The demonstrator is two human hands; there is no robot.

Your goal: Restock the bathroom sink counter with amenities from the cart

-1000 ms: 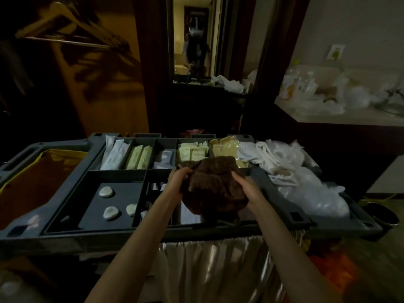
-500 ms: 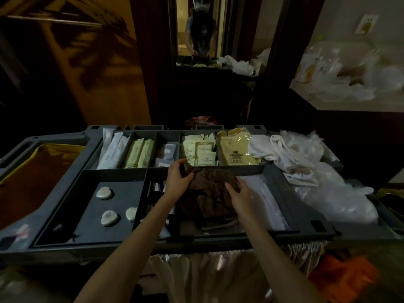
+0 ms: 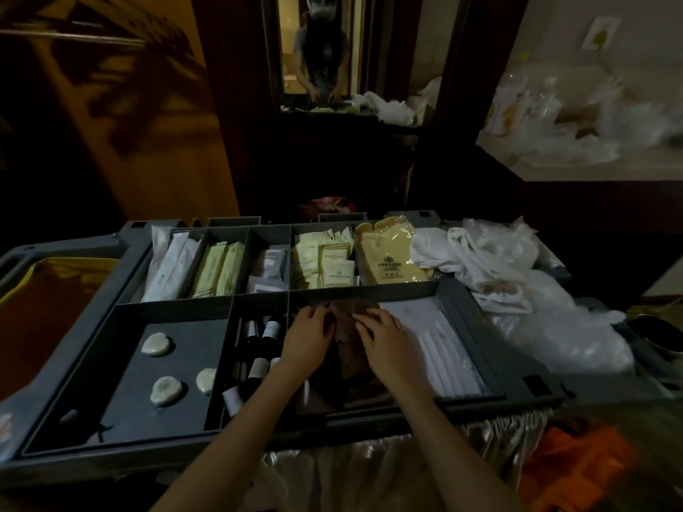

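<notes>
- Pressing palm-down on the brown cloth (image 3: 345, 328), the right hand (image 3: 386, 343) lies flat with fingers spread; the left hand (image 3: 308, 339) bends its fingertips (image 3: 319, 317) onto the fold, pinching or not I cannot tell.
- Cloth sits in the cart (image 3: 517, 391) tray's near compartment.
- Divider wall (image 3: 369, 291) just beyond the fingertips, sachets (image 3: 325, 264) behind it.
- Dark bottles (image 3: 258, 349) just left, white packets (image 3: 443, 349) just right.
- Both forearms cross the cart's near edge.

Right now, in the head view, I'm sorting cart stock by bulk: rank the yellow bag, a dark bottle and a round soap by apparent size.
1. yellow bag, clearly largest despite lying farther back.
2-3. dark bottle and round soap: unsure, since the bottle is partly hidden among others.
</notes>
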